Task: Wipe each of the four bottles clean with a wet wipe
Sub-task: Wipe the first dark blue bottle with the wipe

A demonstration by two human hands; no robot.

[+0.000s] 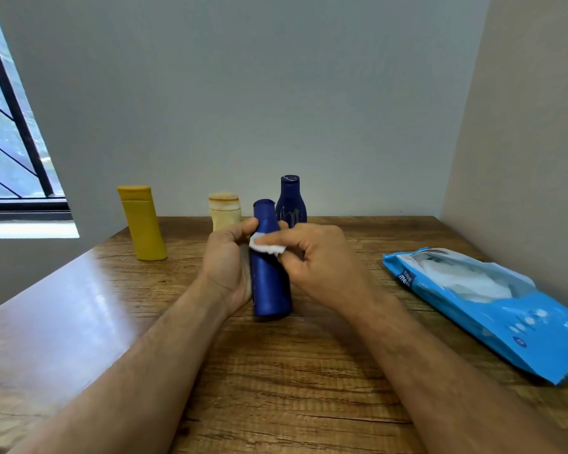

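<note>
While the left hand [227,257] gripped a dark blue bottle [271,280] from its left side, thumb curled onto the neck, the right hand [315,257] pinched a small white wet wipe [265,246] against the front of that bottle, just below the neck. The bottle stood upright with its base at the wooden bench [276,371], near the middle, though whether the base actually touched the wood could not be told. Both forearms reached in from the lower edge of the head view.

Behind the held bottle stood a second dark blue bottle [291,201], upright, with pale streaks on its front. Just to the left of it, partly hidden by the left hand, was a cream bottle [225,209] with an orange-stained cap. Well to the left, a yellow bottle [143,224] stood alone, set apart from the others.

On the right side of the bench lay a light blue pack of wipes [492,306], flat, its top torn open and white wipes showing inside. A grey wall [259,93] rose behind the bench, a beige wall [532,126] closed the right side, and a window [7,142] with a dark frame sat at the far left.
</note>
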